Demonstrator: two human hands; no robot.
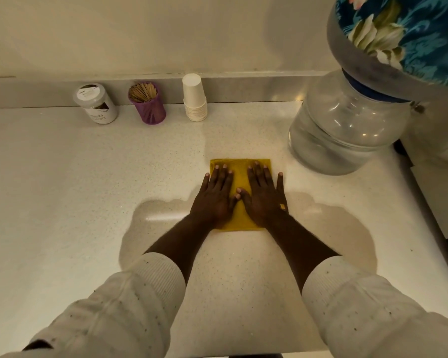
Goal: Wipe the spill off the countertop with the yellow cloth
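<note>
Mid-wipe, wet patches both sides.
My left hand (215,200) and right hand (264,200) lie flat, fingers spread, gripping nothing, pressing the yellow cloth (239,167) mid-countertop (62,177); spill (150,218) flanks it, mostly unwiped.

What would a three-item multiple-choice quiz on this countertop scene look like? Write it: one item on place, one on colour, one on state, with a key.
1. Where does the stack of paper cups stand?
A. right of the purple toothpick holder
B. left of the white jar
C. on the yellow cloth

2. What colour are the sleeves?
A. blue
B. white
C. black

3. How do the left hand and right hand lie?
A. clenched in fists
B. lifted off the countertop
C. flat on the cloth, fingers spread

Key: 1 A, the cups stand next to the holder on its right; 2 B, both cuffs are white ribbed knit; 3 C, both palms press the cloth.
</note>
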